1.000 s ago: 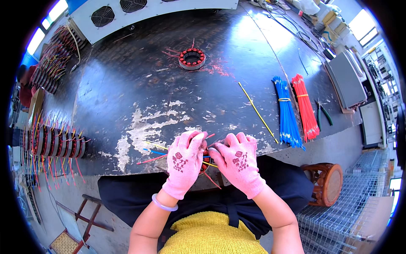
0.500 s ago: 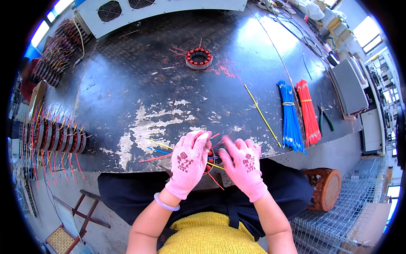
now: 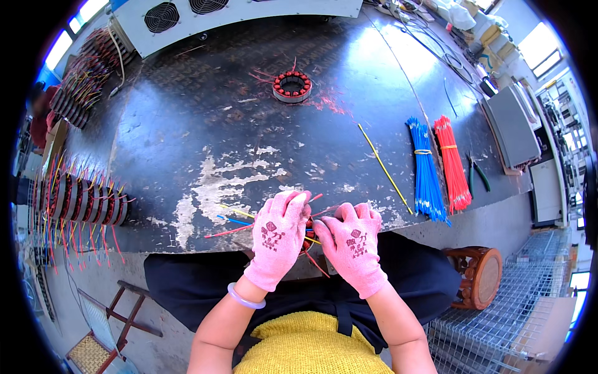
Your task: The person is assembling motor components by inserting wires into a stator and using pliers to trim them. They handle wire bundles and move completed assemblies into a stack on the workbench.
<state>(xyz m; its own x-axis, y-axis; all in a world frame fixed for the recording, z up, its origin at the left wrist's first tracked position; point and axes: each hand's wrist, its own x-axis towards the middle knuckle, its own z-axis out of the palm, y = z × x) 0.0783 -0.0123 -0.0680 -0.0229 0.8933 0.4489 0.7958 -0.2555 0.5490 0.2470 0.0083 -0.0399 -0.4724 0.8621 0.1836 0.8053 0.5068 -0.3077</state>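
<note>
1. Fingers of the pink-gloved left hand (image 3: 272, 240) curl close together over the red-coiled ring core (image 3: 307, 245); whether they grip it is hidden.
2. Fingers of the pink-gloved right hand (image 3: 353, 244) bend at its right side, thumb near index; I cannot tell their hold.
3. Both hands lie backs up, forearms converging upward.
4. Mostly covered, the core sits between them at the dark, paint-worn table's (image 3: 349, 156) near edge, with thin red, blue and yellow wires (image 3: 232, 231) sticking out leftward.

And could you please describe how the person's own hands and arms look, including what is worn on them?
The left hand and right hand wear matching pink gloves, each with dark printed markings on its back. A pale lilac bangle circles the left wrist; none shows on the right. No sleeves cover the visible forearms.
</note>
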